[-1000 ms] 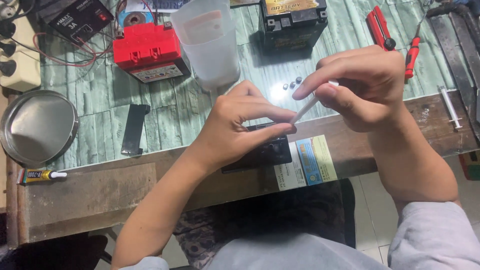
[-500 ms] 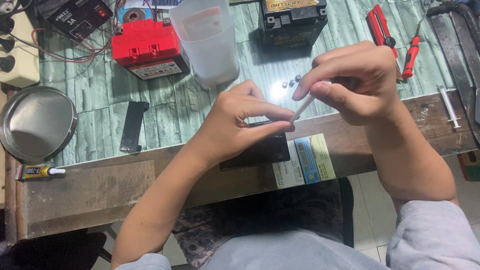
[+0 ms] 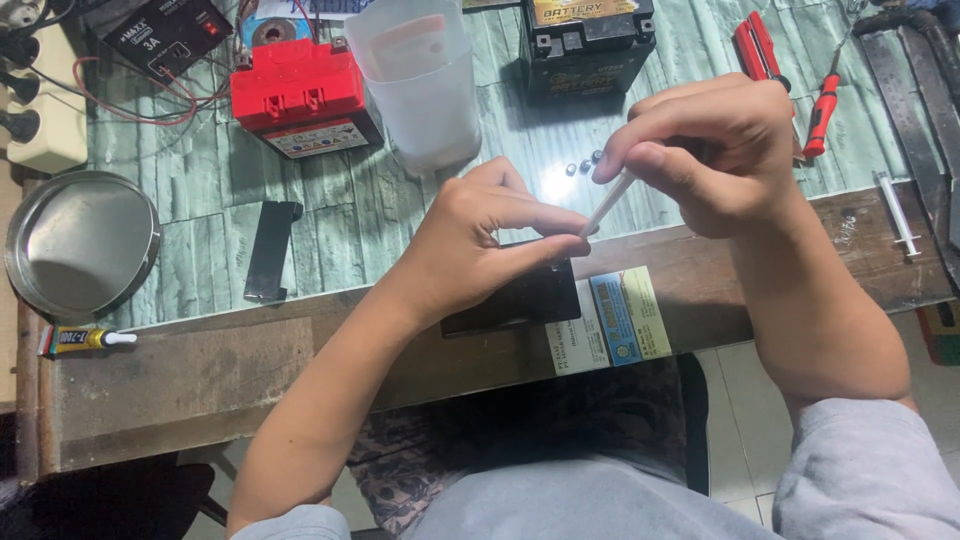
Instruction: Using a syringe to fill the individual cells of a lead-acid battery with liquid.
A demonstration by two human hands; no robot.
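Both hands hold as before: right hand (image 3: 715, 150) pinches thin white syringe (image 3: 608, 203), tip now nearer left hand (image 3: 490, 240) fingertips, which press black battery (image 3: 520, 300) at near table edge.

Labels and packages around the red battery

The red battery (image 3: 300, 95) carries a white label on its near side; left of it, a black box (image 3: 165, 32) with a white label; far right, a black battery (image 3: 588, 45) with a yellow label; near-right, a white-and-blue label sheet (image 3: 610, 320); near-left, a yellow glue tube (image 3: 85, 340).
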